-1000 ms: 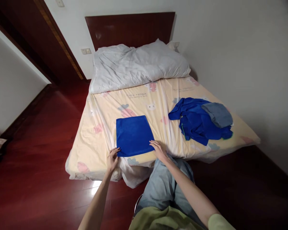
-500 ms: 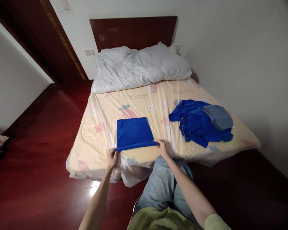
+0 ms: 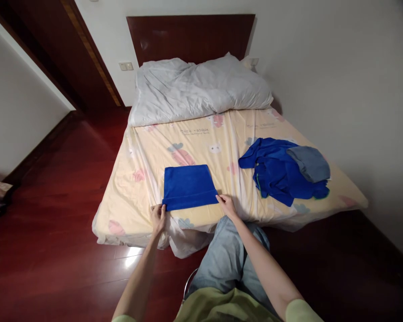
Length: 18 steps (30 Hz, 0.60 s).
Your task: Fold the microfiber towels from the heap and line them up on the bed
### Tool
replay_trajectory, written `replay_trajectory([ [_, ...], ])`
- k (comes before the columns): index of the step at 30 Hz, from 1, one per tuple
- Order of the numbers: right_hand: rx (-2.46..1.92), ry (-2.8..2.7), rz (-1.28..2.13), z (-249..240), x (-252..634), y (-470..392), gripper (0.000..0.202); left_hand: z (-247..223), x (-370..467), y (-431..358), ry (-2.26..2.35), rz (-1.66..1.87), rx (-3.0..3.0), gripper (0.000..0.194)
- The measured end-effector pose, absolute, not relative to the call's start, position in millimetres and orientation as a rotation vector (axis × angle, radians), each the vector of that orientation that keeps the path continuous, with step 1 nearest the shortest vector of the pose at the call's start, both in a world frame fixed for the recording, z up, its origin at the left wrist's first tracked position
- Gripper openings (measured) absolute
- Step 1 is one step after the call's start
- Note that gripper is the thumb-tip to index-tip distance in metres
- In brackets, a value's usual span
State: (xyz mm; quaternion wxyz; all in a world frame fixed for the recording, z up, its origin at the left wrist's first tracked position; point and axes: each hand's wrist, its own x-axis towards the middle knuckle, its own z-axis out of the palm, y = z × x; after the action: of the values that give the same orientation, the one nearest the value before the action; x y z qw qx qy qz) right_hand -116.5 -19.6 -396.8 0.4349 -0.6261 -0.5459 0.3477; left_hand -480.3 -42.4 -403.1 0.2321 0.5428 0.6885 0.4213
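Reaches over the near side of the bed (image 3: 121,188) with both arms, slanting each forearm inward toward the blue cloth (image 3: 190,181). Pinches its near left corner with the left hand (image 3: 158,218), with thumb and fingers drawn close together and pointing away from the body. Pinches the near right corner with the right hand (image 3: 227,206), with fingertips together and the wrist turned so as to aim forward and to the left. Holds the two hands well apart, one at either end of the near edge, low against the bed. Passes the right forearm above the jeans (image 3: 218,250), and the left forearm above the red floor (image 3: 70,259) just in front of the bed.

Lies flat, as to the blue cloth, near the front edge of the bed, with a narrow strip turned over along the near side and a crease running from side to side. To the right, well apart from both hands, a crumpled blue pile (image 3: 278,174) with a grey cloth (image 3: 310,163) on top. At the far end, a white quilt (image 3: 201,89) in front of the dark headboard (image 3: 191,38).
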Motion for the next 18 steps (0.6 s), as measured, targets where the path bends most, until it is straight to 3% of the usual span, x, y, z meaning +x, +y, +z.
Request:
replay_trajectory([
  [18, -1.607, -1.110, 0.858, -409, -115, -20, 0.040, -402, -477, -40, 1.910, 1.198, 1.674, 0.027],
])
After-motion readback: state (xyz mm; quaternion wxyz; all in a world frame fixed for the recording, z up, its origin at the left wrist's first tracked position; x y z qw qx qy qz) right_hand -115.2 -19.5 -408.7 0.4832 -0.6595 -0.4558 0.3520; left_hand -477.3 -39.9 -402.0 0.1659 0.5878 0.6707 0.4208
